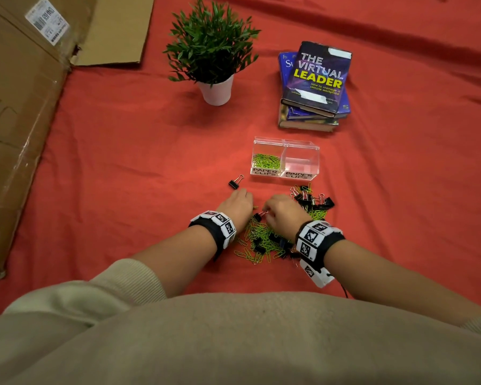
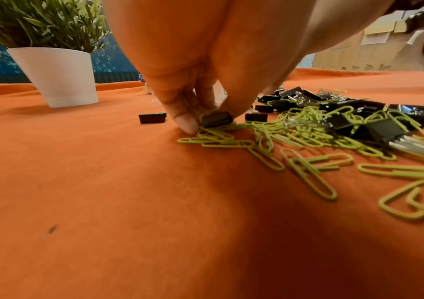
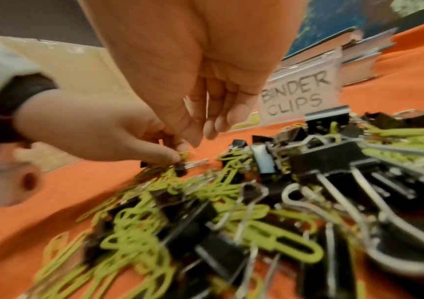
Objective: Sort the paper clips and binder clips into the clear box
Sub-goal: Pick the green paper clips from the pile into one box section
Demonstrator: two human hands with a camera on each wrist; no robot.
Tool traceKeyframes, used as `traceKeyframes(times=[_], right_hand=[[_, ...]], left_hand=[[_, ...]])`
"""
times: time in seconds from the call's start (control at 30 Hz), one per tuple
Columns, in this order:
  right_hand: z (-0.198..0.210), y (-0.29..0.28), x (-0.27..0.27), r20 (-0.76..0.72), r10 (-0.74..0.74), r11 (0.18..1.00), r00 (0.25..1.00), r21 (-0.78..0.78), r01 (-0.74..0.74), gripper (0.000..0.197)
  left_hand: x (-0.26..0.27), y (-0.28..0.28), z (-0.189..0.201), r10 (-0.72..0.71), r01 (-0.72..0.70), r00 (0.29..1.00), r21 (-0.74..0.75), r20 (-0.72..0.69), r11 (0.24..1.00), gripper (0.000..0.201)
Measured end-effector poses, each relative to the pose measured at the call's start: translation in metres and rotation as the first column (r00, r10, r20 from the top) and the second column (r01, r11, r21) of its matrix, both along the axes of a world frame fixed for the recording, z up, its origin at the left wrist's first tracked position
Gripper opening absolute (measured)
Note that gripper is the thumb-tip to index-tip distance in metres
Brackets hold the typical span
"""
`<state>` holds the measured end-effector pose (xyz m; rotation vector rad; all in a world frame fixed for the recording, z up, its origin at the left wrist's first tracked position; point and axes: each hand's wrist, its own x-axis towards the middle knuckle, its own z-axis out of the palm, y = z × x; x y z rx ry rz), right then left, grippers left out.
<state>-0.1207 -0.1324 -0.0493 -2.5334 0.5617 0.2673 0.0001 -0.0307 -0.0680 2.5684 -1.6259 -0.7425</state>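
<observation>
While the left hand pinches a small black binder clip at the pile's left edge, the right hand hovers beside it, fingers loosely curled; its grasp is unclear. Just beyond sits the clear box, green paper clips in its left compartment.

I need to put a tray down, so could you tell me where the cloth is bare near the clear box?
Bare cloth lies between the plant and the clear box, and right of the box, below the books. In front of the box it is crowded: the clip pile and both hands.
</observation>
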Motion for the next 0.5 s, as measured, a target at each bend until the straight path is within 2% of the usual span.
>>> traceKeyframes(times=[0.07,0.17,0.23,0.3,0.4,0.5], right_hand=[[-0.002,0.015,-0.003,-0.076,0.099,0.995,0.992,0.028,-0.097,0.022],[-0.009,0.026,-0.008,-0.106,0.121,0.992,0.987,-0.020,-0.124,0.032],[-0.012,0.030,-0.010,-0.095,0.098,0.993,0.991,-0.055,-0.104,0.039],[-0.013,0.035,-0.010,-0.085,0.073,0.995,0.994,-0.059,-0.079,0.036],[-0.013,0.041,-0.009,-0.101,0.056,0.998,0.993,-0.036,-0.060,0.029],[-0.011,0.040,-0.006,-0.129,0.028,1.000,0.991,-0.008,-0.029,0.027]], left_hand=[[0.003,0.002,-0.001,-0.025,0.025,1.000,0.005,-0.008,1.000,0.026],[0.010,0.005,-0.003,-0.005,0.004,0.997,-0.015,-0.075,1.000,0.031],[0.014,0.008,-0.004,0.073,-0.078,0.987,-0.028,-0.145,0.997,0.024],[0.016,0.009,-0.002,0.185,-0.198,0.960,-0.042,-0.210,0.979,0.015],[0.018,0.007,0.003,0.341,-0.386,0.890,-0.100,-0.303,0.917,0.010],[0.022,-0.003,0.014,0.398,-0.481,0.841,-0.170,-0.367,0.860,0.006]])
